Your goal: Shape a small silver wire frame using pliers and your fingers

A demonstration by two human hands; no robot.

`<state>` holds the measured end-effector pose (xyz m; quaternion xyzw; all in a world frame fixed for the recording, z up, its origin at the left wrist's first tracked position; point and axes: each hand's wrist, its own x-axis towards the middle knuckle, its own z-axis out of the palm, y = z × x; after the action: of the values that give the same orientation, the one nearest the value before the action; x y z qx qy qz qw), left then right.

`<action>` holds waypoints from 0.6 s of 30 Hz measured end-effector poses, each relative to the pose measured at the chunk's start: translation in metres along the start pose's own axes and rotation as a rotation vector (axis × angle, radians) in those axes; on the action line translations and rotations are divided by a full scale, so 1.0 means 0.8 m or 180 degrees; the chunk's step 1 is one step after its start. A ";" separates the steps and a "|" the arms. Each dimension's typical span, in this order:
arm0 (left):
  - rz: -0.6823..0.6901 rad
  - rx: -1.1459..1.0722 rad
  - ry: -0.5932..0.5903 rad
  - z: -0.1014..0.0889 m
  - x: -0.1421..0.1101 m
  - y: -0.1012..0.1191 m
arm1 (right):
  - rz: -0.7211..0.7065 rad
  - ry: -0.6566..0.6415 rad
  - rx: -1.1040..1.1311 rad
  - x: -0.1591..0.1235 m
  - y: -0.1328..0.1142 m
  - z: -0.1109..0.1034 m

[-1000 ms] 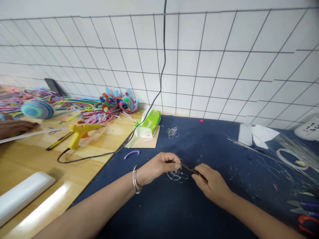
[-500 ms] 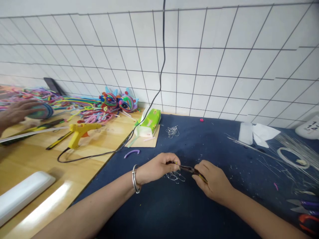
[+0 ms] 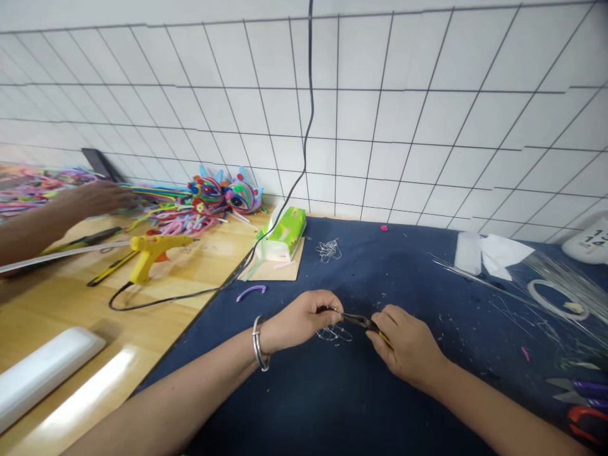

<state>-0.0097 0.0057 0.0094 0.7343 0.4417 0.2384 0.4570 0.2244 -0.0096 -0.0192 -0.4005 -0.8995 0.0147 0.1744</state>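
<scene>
My right hand point(image 3: 408, 342) is closed around the yellow-and-dark handles of a pair of pliers point(image 3: 363, 322), whose jaws point left. My left hand point(image 3: 301, 322), with a silver bangle on the wrist, pinches something small and dark at the tips of the jaws; the fingers hide most of it. Just under those fingers lies a loose tangle of thin wire point(image 3: 335, 332) on the dark blue cloth point(image 3: 304, 405). Farther back is a second bunch of bent wire pieces point(image 3: 329, 251).
At left, a co-worker's hand point(image 3: 97, 196) is over colourful pipe cleaners point(image 3: 175, 221). A yellow glue gun point(image 3: 149, 253) trails its cord across the wooden table. Behind my left hand is a green tissue pack point(image 3: 287, 234). Straight wires point(image 3: 565, 285) and scissors point(image 3: 577, 392) lie at right.
The co-worker's hand has moved right, and the striped ball under it is no longer visible. My hands and the pliers have hardly moved.
</scene>
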 end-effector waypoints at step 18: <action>0.0268 0.0298 0.0381 0.006 -0.003 0.004 | 0.0105 0.0059 0.0078 -0.003 -0.003 0.004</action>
<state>-0.0057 0.0012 0.0104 0.7572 0.4476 0.2800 0.3845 0.2232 -0.0128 -0.0226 -0.4132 -0.8908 0.0248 0.1874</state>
